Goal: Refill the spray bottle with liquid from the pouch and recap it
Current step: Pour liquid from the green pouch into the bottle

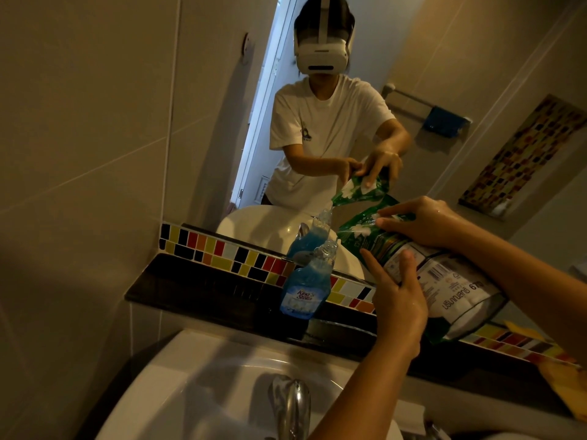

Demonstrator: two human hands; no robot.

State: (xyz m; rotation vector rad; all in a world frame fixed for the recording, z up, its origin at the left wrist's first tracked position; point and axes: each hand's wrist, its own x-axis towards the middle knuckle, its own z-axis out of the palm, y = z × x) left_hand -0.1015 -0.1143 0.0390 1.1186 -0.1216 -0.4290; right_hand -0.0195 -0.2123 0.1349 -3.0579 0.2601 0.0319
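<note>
A clear spray bottle (305, 285) with blue liquid and a blue label stands uncapped on the black ledge (203, 289) below the mirror. A green and white refill pouch (444, 281) is tilted, its top corner down and left, just right of the bottle's open neck. My left hand (397, 301) grips the pouch's middle from the near side. My right hand (424, 222) pinches its upper part close to the pouring corner. I cannot see a stream of liquid. No spray cap is in view.
A white basin (203, 376) with a chrome tap (295, 404) lies below the ledge. A strip of coloured tiles (222, 252) runs under the mirror (286, 106), which reflects the person, bottle and pouch. Something yellow (562, 379) lies at the right edge.
</note>
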